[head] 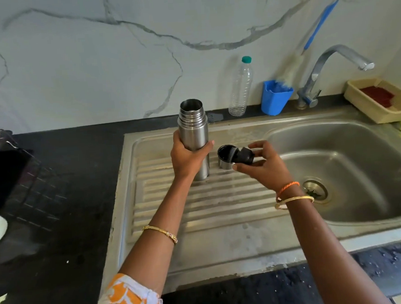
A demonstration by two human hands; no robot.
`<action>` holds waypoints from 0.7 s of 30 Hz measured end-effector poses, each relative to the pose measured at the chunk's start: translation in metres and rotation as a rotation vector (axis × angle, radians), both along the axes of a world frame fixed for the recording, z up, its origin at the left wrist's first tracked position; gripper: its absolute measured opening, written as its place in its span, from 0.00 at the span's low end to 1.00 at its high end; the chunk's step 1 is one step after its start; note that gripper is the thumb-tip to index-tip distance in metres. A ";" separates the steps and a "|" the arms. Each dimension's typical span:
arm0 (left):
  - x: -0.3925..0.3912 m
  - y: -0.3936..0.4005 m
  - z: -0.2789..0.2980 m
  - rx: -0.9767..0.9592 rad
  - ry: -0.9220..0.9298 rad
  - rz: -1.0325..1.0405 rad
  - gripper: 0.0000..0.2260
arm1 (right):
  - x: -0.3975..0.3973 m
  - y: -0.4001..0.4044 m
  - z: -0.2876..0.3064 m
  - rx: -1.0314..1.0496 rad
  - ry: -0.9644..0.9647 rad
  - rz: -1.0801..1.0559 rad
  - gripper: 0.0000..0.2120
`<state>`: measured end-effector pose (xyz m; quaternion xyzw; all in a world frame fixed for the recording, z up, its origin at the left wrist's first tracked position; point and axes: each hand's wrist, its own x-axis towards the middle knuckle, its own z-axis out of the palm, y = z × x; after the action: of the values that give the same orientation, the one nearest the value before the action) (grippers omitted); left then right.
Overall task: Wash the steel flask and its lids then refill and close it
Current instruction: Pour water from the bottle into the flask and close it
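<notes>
The steel flask (192,128) stands upright on the ribbed drainboard (198,206), its mouth open with no lid on it. My left hand (187,158) is wrapped around its middle. My right hand (263,164) holds a black inner stopper (244,155) between thumb and fingers, just right of the flask. Next to the stopper, the steel cup lid (224,158) with a black inside rests open-side up on the drainboard.
A steel sink basin (350,166) with a drain lies to the right, below the tap (337,70). A clear plastic bottle (240,88), a blue cup (275,98) holding a bottle brush, and a cream tray (379,101) line the back. A dish rack (5,163) stands at the left.
</notes>
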<state>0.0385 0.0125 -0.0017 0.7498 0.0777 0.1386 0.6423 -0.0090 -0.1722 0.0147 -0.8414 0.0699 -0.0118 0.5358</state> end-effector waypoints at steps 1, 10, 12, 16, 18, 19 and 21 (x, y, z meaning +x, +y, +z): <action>0.001 0.001 0.001 0.010 -0.004 0.006 0.27 | 0.002 -0.003 0.006 -0.004 0.010 0.000 0.27; -0.012 -0.003 0.004 0.104 -0.003 -0.019 0.26 | 0.008 -0.008 0.065 0.174 -0.129 0.049 0.22; -0.021 -0.009 0.004 0.097 -0.005 -0.032 0.25 | 0.008 -0.010 0.090 0.246 -0.182 0.107 0.24; -0.044 -0.019 0.000 0.129 -0.014 -0.085 0.23 | 0.008 -0.009 0.123 0.296 -0.238 0.333 0.25; -0.054 -0.025 -0.002 0.135 -0.029 -0.106 0.22 | 0.008 -0.008 0.131 0.267 -0.239 0.415 0.26; -0.058 -0.028 -0.001 0.136 -0.040 -0.109 0.22 | 0.008 -0.008 0.134 0.228 -0.233 0.449 0.27; -0.064 -0.032 -0.001 0.142 -0.054 -0.114 0.22 | 0.007 -0.008 0.139 0.132 -0.217 0.514 0.27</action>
<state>-0.0253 -0.0193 -0.0031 0.7926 0.0075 0.1274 0.5962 -0.0024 -0.1801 0.1540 -0.7886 -0.2027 0.0392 0.5792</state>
